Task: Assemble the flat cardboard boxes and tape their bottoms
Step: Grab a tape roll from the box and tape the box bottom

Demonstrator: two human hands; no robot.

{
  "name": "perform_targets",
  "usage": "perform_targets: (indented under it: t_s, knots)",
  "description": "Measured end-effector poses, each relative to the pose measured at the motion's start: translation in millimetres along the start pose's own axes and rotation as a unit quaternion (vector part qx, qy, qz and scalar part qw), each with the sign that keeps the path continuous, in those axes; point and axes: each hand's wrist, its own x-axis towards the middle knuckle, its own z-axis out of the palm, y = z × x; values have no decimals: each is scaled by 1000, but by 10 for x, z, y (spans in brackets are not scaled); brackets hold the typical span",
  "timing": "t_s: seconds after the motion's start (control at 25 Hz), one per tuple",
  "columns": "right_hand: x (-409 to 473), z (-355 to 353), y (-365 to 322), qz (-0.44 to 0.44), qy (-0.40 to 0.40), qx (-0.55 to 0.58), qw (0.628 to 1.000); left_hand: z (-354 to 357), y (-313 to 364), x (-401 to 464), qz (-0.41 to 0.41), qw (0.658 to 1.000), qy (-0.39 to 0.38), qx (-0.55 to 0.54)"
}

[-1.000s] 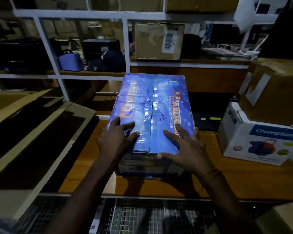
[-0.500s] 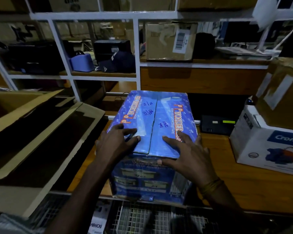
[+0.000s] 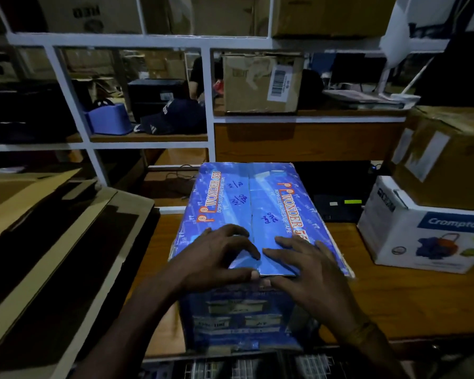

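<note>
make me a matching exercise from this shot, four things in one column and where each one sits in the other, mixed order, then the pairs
Things
1. blue tape box
2. white Crompton box
3. dark cap
4. brown box with barcode label

Places
A. on the shelf, left of the white upright
B. under both hands, on the wooden table
C. on the shelf, right of the white upright
D. on the table at the right, beneath a brown carton

Pairs: 1-B, 2-D, 3-A, 4-C

The left hand and right hand both press the blue tape box's top flaps near the centre seam.
</note>
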Motion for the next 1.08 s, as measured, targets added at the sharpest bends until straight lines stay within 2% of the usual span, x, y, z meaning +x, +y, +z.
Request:
perform_targets:
  t_s: [0.16,0.32,0.44,0.56,0.72,0.92,1.08]
  knots:
    - [-88,161,-26,-37,102,16,994,14,-142,92,99,995,17,-29]
    - [-179,223,-14,-72,181,-28,980,34,-188,207,167,986,16,-18]
    - [-286,288,-27,-85,251,-82,961,55,-205,265,211,977,-13,-21]
    - [-319,301,-67,-107,279,-136,945,-60,-279,422,215,974,-44,-50]
    - [-312,221,-117,-146,300,-174,926,-223,-372,683,224,974,-36,-17]
    - [-189,151,-136,-156,337,-237,898,-235,-270,840,258,962,70,-49]
    - [-103,26,21,-118,330,-305,886,-140,28,1096,184,960,201,-61]
